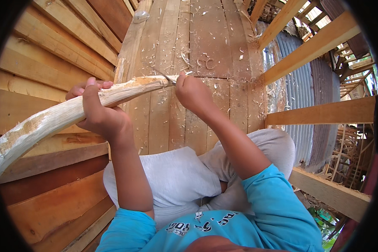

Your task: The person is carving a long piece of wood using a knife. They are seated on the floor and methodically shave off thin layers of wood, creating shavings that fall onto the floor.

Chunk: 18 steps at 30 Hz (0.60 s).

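Note:
A long, curved, bark-stripped branch (46, 122) slants from the left edge up toward the middle, its far end paler and cut to a rough taper. My left hand (103, 113) is closed round it from below, thumb on the near side. At the tapered end, my right hand (192, 91) makes a fist round a knife (167, 77); the handle is hidden in the fingers. The thin dark blade crosses the branch's tip and seems to touch it. A light grey cloth (172, 176) covers my lap below both forearms.
Curled wood shavings (206, 64) litter the plank floor (159, 126). A plank wall (50, 54) stands close on the left. On the right runs a timber railing (319, 114) with corrugated metal sheets (300, 84) beyond it. A small clear container (141, 17) sits at the far end.

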### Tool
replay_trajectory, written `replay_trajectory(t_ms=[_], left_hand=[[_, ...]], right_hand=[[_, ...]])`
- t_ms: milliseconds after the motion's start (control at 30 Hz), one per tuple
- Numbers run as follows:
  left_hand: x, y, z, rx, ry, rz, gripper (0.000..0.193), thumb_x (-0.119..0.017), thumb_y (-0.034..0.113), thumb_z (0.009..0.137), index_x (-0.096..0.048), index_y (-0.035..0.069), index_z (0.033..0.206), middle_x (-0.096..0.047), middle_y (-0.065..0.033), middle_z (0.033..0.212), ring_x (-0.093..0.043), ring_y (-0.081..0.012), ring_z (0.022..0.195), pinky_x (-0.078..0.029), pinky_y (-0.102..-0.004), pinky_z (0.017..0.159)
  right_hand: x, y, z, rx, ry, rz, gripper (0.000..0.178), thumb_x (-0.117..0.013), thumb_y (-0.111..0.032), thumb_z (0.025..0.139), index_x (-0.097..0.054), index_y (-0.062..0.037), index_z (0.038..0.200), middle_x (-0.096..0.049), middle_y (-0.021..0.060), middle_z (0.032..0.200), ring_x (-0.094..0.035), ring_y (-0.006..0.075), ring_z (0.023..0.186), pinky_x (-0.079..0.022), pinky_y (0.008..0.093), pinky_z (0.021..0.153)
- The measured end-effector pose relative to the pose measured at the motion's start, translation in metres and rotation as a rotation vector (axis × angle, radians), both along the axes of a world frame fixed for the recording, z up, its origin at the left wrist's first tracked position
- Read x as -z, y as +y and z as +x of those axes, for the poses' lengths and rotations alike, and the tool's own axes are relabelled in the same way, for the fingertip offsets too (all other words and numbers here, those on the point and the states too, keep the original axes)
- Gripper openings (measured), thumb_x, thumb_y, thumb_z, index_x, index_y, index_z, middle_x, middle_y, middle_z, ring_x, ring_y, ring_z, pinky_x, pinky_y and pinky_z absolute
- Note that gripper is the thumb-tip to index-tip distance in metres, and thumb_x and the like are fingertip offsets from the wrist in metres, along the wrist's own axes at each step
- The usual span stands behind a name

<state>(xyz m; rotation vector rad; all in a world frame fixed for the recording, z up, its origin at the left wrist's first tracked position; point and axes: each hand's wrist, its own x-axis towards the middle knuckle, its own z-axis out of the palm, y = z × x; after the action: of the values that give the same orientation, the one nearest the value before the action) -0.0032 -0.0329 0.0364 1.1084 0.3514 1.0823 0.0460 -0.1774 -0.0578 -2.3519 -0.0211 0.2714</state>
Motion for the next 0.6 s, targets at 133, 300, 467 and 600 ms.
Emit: replay_trajectory(t_ms=[133, 300, 467, 600], left_hand=[[0.001, -0.006, 0.0, 0.03, -0.038, 0.021, 0.016, -0.059, 0.009, 0.079, -0.043, 0.01, 0.08, -0.046, -0.0035, 0.066, -0.054, -0.0183, 0.064, -0.049, -0.0381, 0.066], [0.002, 0.002, -0.003, 0.034, -0.021, 0.025, 0.015, -0.058, 0.008, 0.078, -0.043, 0.01, 0.08, -0.046, -0.0032, 0.067, -0.054, -0.0182, 0.064, -0.049, -0.0375, 0.066], [-0.002, -0.008, 0.006, 0.041, -0.035, 0.007, 0.016, -0.059, 0.006, 0.078, -0.043, 0.01, 0.079, -0.045, -0.0035, 0.066, -0.054, -0.0184, 0.065, -0.048, -0.0375, 0.066], [0.004, 0.003, -0.006, 0.151, -0.094, 0.012, 0.014, -0.057, 0.005, 0.078, -0.043, 0.011, 0.077, -0.045, -0.0033, 0.066, -0.05, -0.0173, 0.062, -0.046, -0.0364, 0.067]], right_hand=[[0.049, -0.019, 0.011, 0.052, 0.031, 0.043, 0.057, -0.027, -0.032, 0.097, -0.065, 0.0059, 0.077, -0.063, 0.0306, 0.085, -0.06, 0.0472, 0.086, -0.046, 0.0526, 0.083], [-0.018, 0.001, -0.002, -0.127, 0.071, -0.039, 0.054, -0.025, -0.029, 0.096, -0.065, 0.005, 0.082, -0.065, 0.0288, 0.09, -0.062, 0.0457, 0.089, -0.047, 0.0524, 0.082], [0.049, -0.019, 0.018, 0.099, 0.041, 0.015, 0.056, -0.029, -0.033, 0.096, -0.067, 0.0054, 0.08, -0.063, 0.031, 0.083, -0.061, 0.0477, 0.083, -0.047, 0.0524, 0.081], [-0.021, -0.002, -0.001, -0.134, 0.105, -0.075, 0.051, -0.031, -0.032, 0.096, -0.064, 0.0058, 0.097, -0.064, 0.0285, 0.098, -0.063, 0.044, 0.091, -0.049, 0.0505, 0.082]])
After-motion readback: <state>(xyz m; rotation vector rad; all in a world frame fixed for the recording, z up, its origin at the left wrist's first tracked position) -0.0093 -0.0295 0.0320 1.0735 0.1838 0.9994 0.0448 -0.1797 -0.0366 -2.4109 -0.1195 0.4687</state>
